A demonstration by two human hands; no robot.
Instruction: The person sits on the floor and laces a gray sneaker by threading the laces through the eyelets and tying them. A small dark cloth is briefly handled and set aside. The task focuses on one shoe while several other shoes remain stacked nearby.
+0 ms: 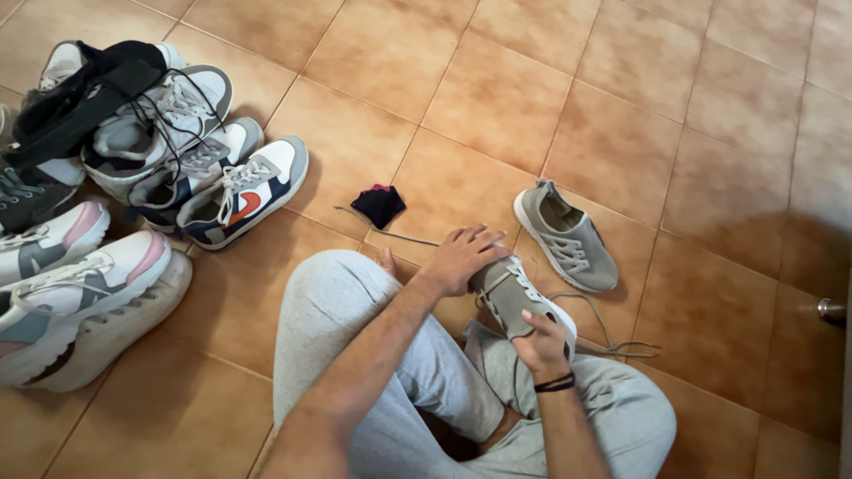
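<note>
- The left hand (461,257) lies palm-down over the heel end of a grey knit sneaker (515,297), fingers spread across its collar; its grip is loose and open, resting rather than clamped
- The right hand (541,344) is closed in a grip on the toe end of the same shoe, thumb on top; a dark band sits at that wrist
- That sneaker rests on the person's lap, over grey sweatpants (355,310); its laces (612,341) trail loose onto the tiled floor (497,98)
- The matching grey sneaker (568,238) lies just beside it on the floor, apart from both hands
- A small black folded cloth (379,204) lies near the knee; a heap of other sneakers (133,177) lies well apart on the person's left
</note>
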